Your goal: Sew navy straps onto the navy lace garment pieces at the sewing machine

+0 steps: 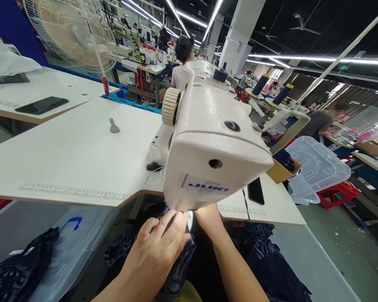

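the navy patterned cloth (180,268) hangs just below the near end of the white sewing machine (214,126), its upper part running up under the machine's head. the left hand (164,243) lies on this cloth, below and slightly left of the machine's head, fingers bent and close together; whether they pinch the fabric or only press on it, i cannot tell. the right hand (208,216) reaches in under the machine's head, its fingers hidden, so i cannot tell how far open they are or what they hold. left of the machine, a small grey piece (114,126) lies on the white tabletop (78,155); right of the machine, a black phone (256,192) lies near the edge. more dark cloth (267,260) is bunched below and right of the machine, and a fan (78,35) stands beyond it to the left.
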A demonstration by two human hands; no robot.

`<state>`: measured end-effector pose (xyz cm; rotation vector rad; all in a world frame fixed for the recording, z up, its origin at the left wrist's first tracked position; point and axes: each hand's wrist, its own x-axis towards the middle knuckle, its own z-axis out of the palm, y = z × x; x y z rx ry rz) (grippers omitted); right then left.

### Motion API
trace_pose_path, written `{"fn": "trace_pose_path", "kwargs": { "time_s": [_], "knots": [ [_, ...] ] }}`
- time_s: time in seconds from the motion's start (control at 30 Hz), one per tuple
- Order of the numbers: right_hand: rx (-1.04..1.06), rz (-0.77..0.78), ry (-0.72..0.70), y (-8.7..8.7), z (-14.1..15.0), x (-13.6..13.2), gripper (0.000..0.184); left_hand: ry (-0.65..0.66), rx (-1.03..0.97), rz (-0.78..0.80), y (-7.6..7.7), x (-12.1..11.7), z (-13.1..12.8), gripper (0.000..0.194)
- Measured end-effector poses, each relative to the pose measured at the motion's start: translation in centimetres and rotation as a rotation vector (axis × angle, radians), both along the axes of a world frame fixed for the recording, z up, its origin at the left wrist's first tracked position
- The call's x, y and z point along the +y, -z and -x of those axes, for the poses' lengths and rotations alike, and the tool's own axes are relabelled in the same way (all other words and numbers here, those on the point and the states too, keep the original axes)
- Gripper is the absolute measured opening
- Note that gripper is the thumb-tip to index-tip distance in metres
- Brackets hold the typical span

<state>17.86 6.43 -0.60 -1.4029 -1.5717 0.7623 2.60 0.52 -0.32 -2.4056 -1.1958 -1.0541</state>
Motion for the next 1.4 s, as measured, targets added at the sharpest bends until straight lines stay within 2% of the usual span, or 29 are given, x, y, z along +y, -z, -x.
{"fn": "trace_pose_path", "kwargs": {
  "time_s": [0.17,0.4,0.7,0.9,1.03,1.2,1.4],
  "knots": [
    [0.020,-0.005,0.004,0.3,0.0,0.1,0.018,-0.010,-0.011,-0.006,0.2,0.0,-0.1,0.024],
    [0.043,-0.045,-0.044,0.3,-0.1,0.1,0.032,-0.001,0.012,-0.002,0.6,0.0,0.1,0.025],
    [-0.046,-0.128,-0.016,1.1,-0.3,0.2,0.024,-0.026,-0.031,0.050,0.6,-0.1,0.4,0.028],
    [-0.067,-0.111,-0.015,1.5,-0.6,0.2,0.030,-0.006,-0.087,0.042,1.0,-0.1,0.4,0.027],
    [-0.014,-0.091,-0.046,1.0,-0.3,0.2,0.031,0.013,-0.061,-0.008,0.8,-0.2,0.3,0.027],
    [0.099,-0.037,0.002,-0.2,0.3,0.0,0.035,0.029,-0.049,-0.017,1.0,-0.3,0.5,0.025],
    [0.160,-0.028,-0.012,-0.5,0.5,-0.3,0.036,-0.009,-0.027,-0.027,1.4,-0.5,0.0,0.024]
  ]
}}
